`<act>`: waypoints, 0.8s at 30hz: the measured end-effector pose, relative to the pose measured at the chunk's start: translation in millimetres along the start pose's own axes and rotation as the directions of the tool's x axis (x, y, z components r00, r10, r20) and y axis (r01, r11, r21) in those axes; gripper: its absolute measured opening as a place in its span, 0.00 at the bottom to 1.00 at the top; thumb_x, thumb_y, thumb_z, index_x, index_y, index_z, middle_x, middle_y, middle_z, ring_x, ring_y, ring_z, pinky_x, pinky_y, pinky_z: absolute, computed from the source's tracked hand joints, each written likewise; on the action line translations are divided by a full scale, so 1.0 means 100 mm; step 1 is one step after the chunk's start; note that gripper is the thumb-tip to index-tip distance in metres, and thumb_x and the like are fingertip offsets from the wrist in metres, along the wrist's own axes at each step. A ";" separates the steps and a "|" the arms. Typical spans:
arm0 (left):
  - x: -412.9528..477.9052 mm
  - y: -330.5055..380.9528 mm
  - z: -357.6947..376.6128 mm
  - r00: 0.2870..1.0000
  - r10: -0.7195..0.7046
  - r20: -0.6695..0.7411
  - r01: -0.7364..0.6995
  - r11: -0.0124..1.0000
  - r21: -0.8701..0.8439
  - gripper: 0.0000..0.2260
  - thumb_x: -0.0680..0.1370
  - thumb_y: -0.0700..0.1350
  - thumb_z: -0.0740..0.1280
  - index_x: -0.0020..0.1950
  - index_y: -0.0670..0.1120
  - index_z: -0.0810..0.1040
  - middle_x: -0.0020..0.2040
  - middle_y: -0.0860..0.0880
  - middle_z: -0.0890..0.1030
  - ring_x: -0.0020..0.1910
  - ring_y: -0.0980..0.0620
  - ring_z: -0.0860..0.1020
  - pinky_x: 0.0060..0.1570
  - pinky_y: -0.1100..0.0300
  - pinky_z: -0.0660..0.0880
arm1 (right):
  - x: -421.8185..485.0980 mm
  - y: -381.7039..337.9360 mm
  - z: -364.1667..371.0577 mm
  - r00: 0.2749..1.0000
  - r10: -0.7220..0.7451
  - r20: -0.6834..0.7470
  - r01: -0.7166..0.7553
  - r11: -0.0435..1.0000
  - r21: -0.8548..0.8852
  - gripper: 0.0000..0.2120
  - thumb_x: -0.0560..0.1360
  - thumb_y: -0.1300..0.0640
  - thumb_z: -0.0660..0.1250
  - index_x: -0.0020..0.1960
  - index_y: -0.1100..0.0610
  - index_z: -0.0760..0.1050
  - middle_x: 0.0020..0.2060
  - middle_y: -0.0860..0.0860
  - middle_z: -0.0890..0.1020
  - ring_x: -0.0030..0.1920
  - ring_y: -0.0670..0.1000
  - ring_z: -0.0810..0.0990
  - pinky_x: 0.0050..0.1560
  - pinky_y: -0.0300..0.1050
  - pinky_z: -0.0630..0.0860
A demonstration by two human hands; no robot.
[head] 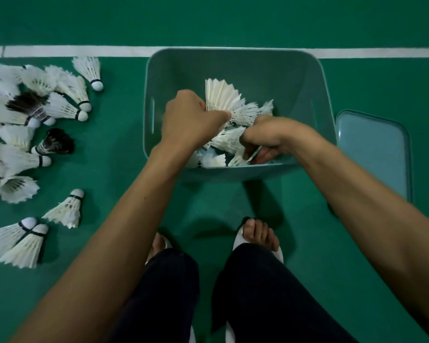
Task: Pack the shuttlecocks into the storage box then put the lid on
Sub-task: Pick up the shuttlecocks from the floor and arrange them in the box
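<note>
A teal storage box (278, 70) stands open on the green floor straight ahead. Several white shuttlecocks (229, 142) lie inside it. My left hand (188, 117) is inside the box, closed around a white shuttlecock (219, 95) whose feathers fan upward. My right hand (265, 137) reaches in from the right, fingers curled on another shuttlecock (240, 158) near the box's front wall. The light blue lid (374, 149) lies flat on the floor to the right of the box. Many loose shuttlecocks (30, 134), mostly white and two with dark feathers, are scattered on the floor at the left.
A white court line (72, 51) runs across the floor behind the box. My feet in white sandals (260, 235) and my dark trouser legs are just in front of the box.
</note>
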State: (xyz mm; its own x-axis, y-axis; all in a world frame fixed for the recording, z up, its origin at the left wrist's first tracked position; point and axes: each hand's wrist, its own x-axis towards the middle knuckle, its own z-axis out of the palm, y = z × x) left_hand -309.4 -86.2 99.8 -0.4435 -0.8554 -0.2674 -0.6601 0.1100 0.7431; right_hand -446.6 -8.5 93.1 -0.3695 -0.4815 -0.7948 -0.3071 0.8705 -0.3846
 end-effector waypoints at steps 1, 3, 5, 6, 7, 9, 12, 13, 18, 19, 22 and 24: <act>0.02 -0.03 0.00 1.000 -0.019 0.011 0.019 1.000 0.004 0.15 0.69 0.51 0.75 0.32 0.46 0.73 0.26 0.48 0.66 0.29 0.51 0.65 0.32 0.57 0.61 | 0.02 0.00 -0.02 1.000 0.008 0.000 -0.008 1.000 -0.004 0.08 0.78 0.62 0.60 0.53 0.65 0.74 0.47 0.60 0.87 0.45 0.60 0.87 0.53 0.56 0.84; 0.06 -0.08 -0.02 0.999 -0.048 0.017 0.048 0.999 0.007 0.15 0.69 0.52 0.76 0.33 0.45 0.74 0.27 0.47 0.69 0.28 0.51 0.66 0.32 0.56 0.63 | 0.03 0.01 -0.08 1.000 0.007 -0.017 -0.008 0.999 -0.034 0.09 0.77 0.60 0.62 0.52 0.64 0.76 0.45 0.56 0.88 0.44 0.56 0.87 0.47 0.49 0.83; 0.10 -0.12 -0.03 0.998 -0.067 0.021 0.067 0.998 0.005 0.16 0.70 0.53 0.76 0.34 0.45 0.75 0.28 0.47 0.70 0.29 0.50 0.67 0.32 0.56 0.64 | 0.03 0.04 -0.13 0.999 -0.009 -0.046 0.006 0.997 -0.077 0.10 0.77 0.58 0.64 0.52 0.63 0.79 0.43 0.53 0.88 0.44 0.54 0.85 0.49 0.50 0.82; 0.13 -0.13 -0.03 0.997 -0.073 0.025 0.073 0.997 0.000 0.15 0.70 0.53 0.76 0.35 0.44 0.76 0.28 0.46 0.71 0.29 0.50 0.68 0.32 0.57 0.64 | 0.04 0.06 -0.14 0.998 -0.017 -0.056 0.011 0.995 -0.094 0.10 0.76 0.57 0.64 0.51 0.63 0.79 0.43 0.52 0.88 0.45 0.53 0.84 0.53 0.52 0.82; 0.15 -0.13 -0.02 0.997 -0.077 0.030 0.077 0.997 -0.002 0.14 0.71 0.52 0.76 0.36 0.44 0.77 0.29 0.45 0.72 0.29 0.50 0.69 0.32 0.57 0.64 | 0.04 0.06 -0.13 0.998 -0.019 -0.052 0.014 0.995 -0.097 0.10 0.76 0.57 0.64 0.51 0.63 0.80 0.43 0.52 0.88 0.47 0.53 0.84 0.56 0.53 0.81; 0.18 -0.11 -0.01 0.996 -0.084 0.042 0.084 0.996 0.009 0.13 0.71 0.52 0.75 0.38 0.44 0.79 0.30 0.45 0.74 0.29 0.50 0.69 0.31 0.58 0.64 | 0.06 0.05 -0.08 1.000 -0.021 -0.009 0.021 0.999 -0.027 0.09 0.77 0.59 0.64 0.49 0.64 0.79 0.46 0.56 0.88 0.47 0.55 0.84 0.55 0.51 0.81; 0.22 -0.10 0.03 0.994 -0.080 0.073 0.076 0.996 0.052 0.12 0.71 0.52 0.75 0.38 0.44 0.79 0.30 0.46 0.74 0.30 0.50 0.70 0.31 0.57 0.65 | 0.11 0.04 0.04 0.997 -0.028 0.073 0.014 0.983 0.185 0.06 0.77 0.64 0.62 0.47 0.65 0.77 0.49 0.62 0.87 0.45 0.58 0.83 0.53 0.53 0.80; 0.23 -0.10 0.04 0.994 -0.077 0.082 0.072 0.995 0.068 0.12 0.71 0.51 0.75 0.38 0.44 0.78 0.29 0.46 0.73 0.29 0.50 0.70 0.31 0.58 0.65 | 0.13 0.05 0.07 0.994 -0.028 0.101 0.002 0.968 0.250 0.06 0.78 0.66 0.60 0.48 0.66 0.76 0.49 0.64 0.85 0.46 0.59 0.83 0.55 0.54 0.81; 0.20 -0.13 0.04 0.993 -0.089 0.083 0.080 0.992 0.099 0.13 0.72 0.52 0.75 0.37 0.44 0.77 0.28 0.48 0.71 0.29 0.49 0.69 0.30 0.58 0.64 | 0.22 0.09 0.10 0.950 0.015 0.312 -0.152 0.894 0.420 0.12 0.78 0.69 0.54 0.58 0.67 0.72 0.51 0.64 0.77 0.48 0.59 0.79 0.53 0.48 0.80; 0.20 -0.13 0.03 0.993 -0.090 0.082 0.081 0.992 0.098 0.13 0.72 0.51 0.75 0.38 0.43 0.79 0.29 0.47 0.72 0.29 0.49 0.70 0.31 0.58 0.65 | 0.22 0.11 0.08 0.937 0.029 0.349 -0.171 0.908 0.383 0.13 0.78 0.68 0.54 0.59 0.67 0.73 0.51 0.63 0.77 0.44 0.57 0.78 0.49 0.47 0.79; 0.19 -0.12 0.03 0.990 -0.083 0.117 0.072 0.992 0.099 0.16 0.73 0.51 0.75 0.42 0.37 0.83 0.30 0.46 0.75 0.29 0.49 0.72 0.31 0.59 0.66 | 0.19 0.16 -0.07 0.975 0.059 0.212 -0.079 0.993 0.086 0.11 0.78 0.62 0.65 0.57 0.65 0.79 0.53 0.60 0.81 0.41 0.59 0.81 0.43 0.49 0.79; 0.18 -0.10 0.03 0.982 -0.082 0.168 0.067 0.994 0.092 0.19 0.73 0.52 0.76 0.44 0.34 0.83 0.31 0.46 0.77 0.29 0.49 0.73 0.32 0.59 0.68 | 0.10 0.17 -0.21 1.000 -0.017 -0.018 0.016 0.999 -0.038 0.08 0.76 0.61 0.71 0.54 0.62 0.81 0.52 0.58 0.84 0.44 0.58 0.86 0.45 0.49 0.83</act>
State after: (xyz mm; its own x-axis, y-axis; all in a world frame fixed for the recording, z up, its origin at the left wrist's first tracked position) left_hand -313.1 -101.1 85.6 -0.4834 -0.7644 -0.4266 -0.7413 0.0983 0.6639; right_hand -473.9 -0.6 89.0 -0.3797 -0.4976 -0.7799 -0.3465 0.8581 -0.3789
